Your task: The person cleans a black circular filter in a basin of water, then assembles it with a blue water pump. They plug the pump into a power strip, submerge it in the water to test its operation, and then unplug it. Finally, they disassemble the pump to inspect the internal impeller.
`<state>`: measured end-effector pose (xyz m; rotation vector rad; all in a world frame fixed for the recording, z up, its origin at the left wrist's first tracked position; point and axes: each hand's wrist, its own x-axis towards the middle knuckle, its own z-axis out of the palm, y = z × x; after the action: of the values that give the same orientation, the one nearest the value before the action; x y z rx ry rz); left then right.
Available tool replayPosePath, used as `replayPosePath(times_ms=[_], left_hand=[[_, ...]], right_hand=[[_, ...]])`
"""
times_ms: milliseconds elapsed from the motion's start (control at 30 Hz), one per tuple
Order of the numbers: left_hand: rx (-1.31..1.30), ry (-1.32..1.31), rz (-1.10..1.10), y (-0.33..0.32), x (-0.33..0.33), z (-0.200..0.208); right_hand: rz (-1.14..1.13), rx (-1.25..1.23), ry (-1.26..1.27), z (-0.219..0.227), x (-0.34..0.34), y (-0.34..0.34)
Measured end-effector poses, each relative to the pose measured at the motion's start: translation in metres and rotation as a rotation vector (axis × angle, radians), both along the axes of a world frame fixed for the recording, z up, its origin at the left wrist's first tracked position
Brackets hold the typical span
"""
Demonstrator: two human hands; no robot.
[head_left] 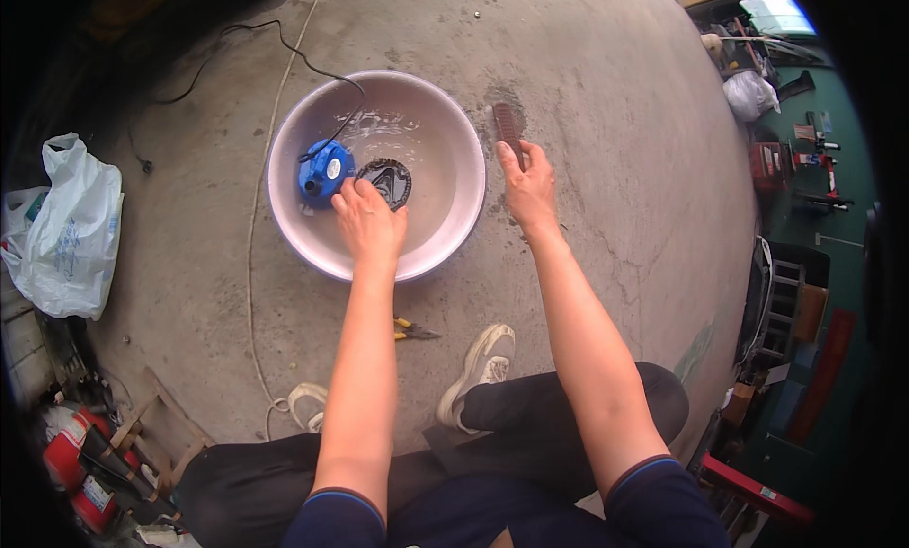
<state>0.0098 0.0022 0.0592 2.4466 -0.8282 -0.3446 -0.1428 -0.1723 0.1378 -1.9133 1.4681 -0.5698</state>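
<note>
Head view looked down on a concrete floor [615, 122] where a person sat with both bare arms stretched forward. At the far left lay a white plastic bag [62, 231], and below it some red canisters [71, 468] stood beside a wooden frame. A pale cord [254, 226] ran across the floor past the left side of a wide pink basin [454, 231] that held shallow water. Inside the basin sat a small blue pump [325, 172], its black cable [275, 37] trailing out over the rim. The left hand [367, 221] reached into the basin, fingers curled together on the near edge of a round black grille [388, 179] that lay just beside the pump. On the floor below the basin lay yellow-handled pliers [409, 330], near a white shoe [481, 368]. The right hand [528, 188] was outside the basin, to its right, thumb and fingers pinching the lower end of a dark reddish brush [508, 127] that rested on the wet floor. Tools and clutter lined the far right edge.
</note>
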Motion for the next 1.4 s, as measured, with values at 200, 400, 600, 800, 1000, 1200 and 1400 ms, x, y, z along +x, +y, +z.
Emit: replayPosePath(times_ms=[200,400,600,800,1000,1200,1400], left_hand=[[0.025,0.011,-0.049,-0.008,-0.003,-0.009],[-0.11,0.011,0.004,-0.008,-0.01,-0.005],[-0.485,0.372,0.091,-0.02,-0.002,0.009],[-1.047,1.513,0.121,-0.014,0.016,0.039],[-0.799,1.706,-0.153,0.0,0.036,0.048],[-0.43,0.357,0.326,0.024,0.059,0.054],[-0.412,0.182,0.329,0.024,0.066,-0.002]], right_hand=[[-0.144,-0.143,-0.074,-0.011,0.009,0.007],[-0.328,-0.109,0.12,-0.083,-0.056,0.005],[-0.253,-0.316,0.504,-0.107,-0.104,0.011],[0.061,0.288,-0.409,0.022,0.041,0.024],[0.158,1.09,-0.795,0.009,0.076,0.03],[0.11,0.763,-0.859,0.024,0.091,0.025],[0.195,1.05,-1.11,0.062,0.094,0.029]])
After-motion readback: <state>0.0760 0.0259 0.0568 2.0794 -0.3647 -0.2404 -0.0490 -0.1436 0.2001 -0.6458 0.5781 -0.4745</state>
